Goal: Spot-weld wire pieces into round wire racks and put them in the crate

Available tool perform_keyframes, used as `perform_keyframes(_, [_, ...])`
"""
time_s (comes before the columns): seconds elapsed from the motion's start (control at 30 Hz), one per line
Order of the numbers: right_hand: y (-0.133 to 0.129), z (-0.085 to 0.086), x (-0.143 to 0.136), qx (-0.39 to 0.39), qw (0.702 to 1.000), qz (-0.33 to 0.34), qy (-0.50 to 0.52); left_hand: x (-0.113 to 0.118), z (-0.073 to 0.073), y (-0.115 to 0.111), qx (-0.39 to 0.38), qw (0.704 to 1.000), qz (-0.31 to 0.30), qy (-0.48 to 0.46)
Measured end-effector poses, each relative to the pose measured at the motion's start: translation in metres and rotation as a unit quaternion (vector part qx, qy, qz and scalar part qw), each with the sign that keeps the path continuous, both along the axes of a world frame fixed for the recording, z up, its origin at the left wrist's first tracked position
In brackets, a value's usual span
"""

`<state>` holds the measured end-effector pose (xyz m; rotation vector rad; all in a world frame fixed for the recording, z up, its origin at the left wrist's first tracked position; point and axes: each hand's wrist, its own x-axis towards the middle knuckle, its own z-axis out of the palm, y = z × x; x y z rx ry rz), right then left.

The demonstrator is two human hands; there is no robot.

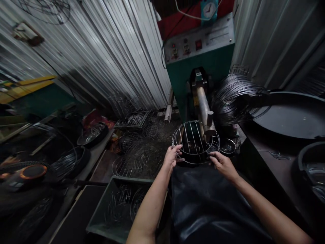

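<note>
A round wire rack [189,135] with parallel crossbars is held tilted below the arm of a green machine [203,61]. My left hand [173,156] grips its left rim, thumb and fingers closed round the wire. At the near right of the rim is my right hand [220,162], its fingers pinched together; what they hold there is too small to make out. The machine's metal electrode arm [204,105] reaches down to the right part of the rack, its tip close to the wires. Whether they touch is unclear.
Coiled wire [236,98] hangs right of the machine, beside a large dark round pan [291,115]. A green bin [101,217] with bent wire pieces stands at lower left. Wire racks [137,156] lie piled on the floor. A black sheet [210,203] covers my lap.
</note>
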<state>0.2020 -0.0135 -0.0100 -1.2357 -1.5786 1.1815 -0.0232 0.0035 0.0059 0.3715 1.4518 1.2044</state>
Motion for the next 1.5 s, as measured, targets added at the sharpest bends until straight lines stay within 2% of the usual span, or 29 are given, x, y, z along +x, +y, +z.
perform_keyframes(0.1, [0.004,-0.005,0.003,-0.003,1.000,0.002,-0.013,0.000,-0.001,0.001,0.007,1.000,0.000,0.004])
perform_keyframes(0.33, [0.009,0.002,0.009,-0.003,1.000,-0.010,0.003,0.004,0.000,0.006,0.008,1.000,0.000,-0.002])
perform_keyframes(0.63, [0.019,-0.002,0.009,0.000,1.000,0.000,0.030,0.005,0.007,0.014,-0.010,1.000,0.009,0.007])
perform_keyframes(0.93, [0.032,-0.001,0.009,0.005,0.999,0.013,0.039,0.005,0.005,0.022,-0.008,1.000,0.004,-0.002])
perform_keyframes(1.23, [0.030,0.000,0.010,0.008,1.000,0.011,0.026,0.005,0.004,0.017,0.001,1.000,0.004,-0.002])
perform_keyframes(1.5, [0.034,0.005,0.012,0.012,1.000,0.006,0.028,0.005,0.002,0.022,-0.012,1.000,0.010,-0.004])
